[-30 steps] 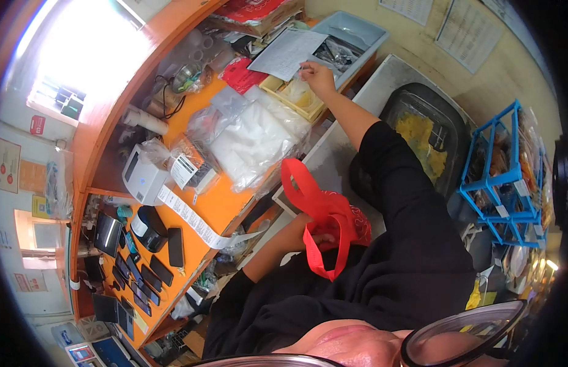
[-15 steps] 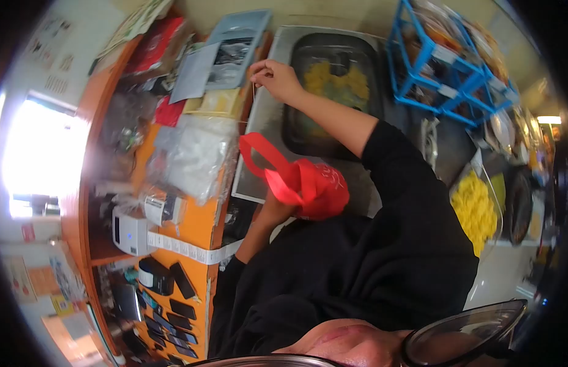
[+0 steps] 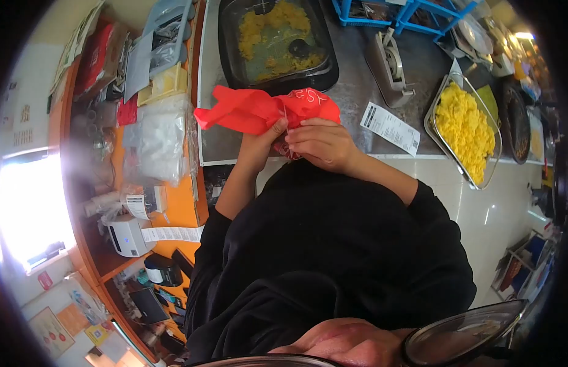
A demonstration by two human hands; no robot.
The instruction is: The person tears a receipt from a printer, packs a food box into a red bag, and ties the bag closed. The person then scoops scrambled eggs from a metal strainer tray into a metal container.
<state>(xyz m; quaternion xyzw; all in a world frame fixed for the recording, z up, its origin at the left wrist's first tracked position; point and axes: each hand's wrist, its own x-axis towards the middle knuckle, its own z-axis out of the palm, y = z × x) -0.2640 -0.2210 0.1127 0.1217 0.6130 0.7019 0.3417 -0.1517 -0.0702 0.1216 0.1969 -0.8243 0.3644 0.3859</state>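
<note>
A red fabric bag (image 3: 244, 113) with white lettering is gathered between both hands in front of my body, over the counter's near edge. My left hand (image 3: 256, 144) is closed around its gathered middle, thumb pointing up. From the other side my right hand (image 3: 324, 144) presses closed fingers on the bag, against the lettered part. A thin pale strand stands up by the left thumb; which hand grips it is hidden. Just beyond the bag lies a dark pan (image 3: 278, 46) with yellow food and a black utensil in it.
A tape dispenser (image 3: 391, 70) and a printed slip (image 3: 391, 128) lie to the right. Past them are a glass dish of yellow food (image 3: 464, 125) and blue racks (image 3: 412, 18). Plastic bags (image 3: 158, 140) and a label printer (image 3: 128, 235) sit on the orange shelf at left.
My right hand has come back from the shelf side, where it held a thin strand, to the bag. The bag's handles are now bunched together. The view has shifted.
</note>
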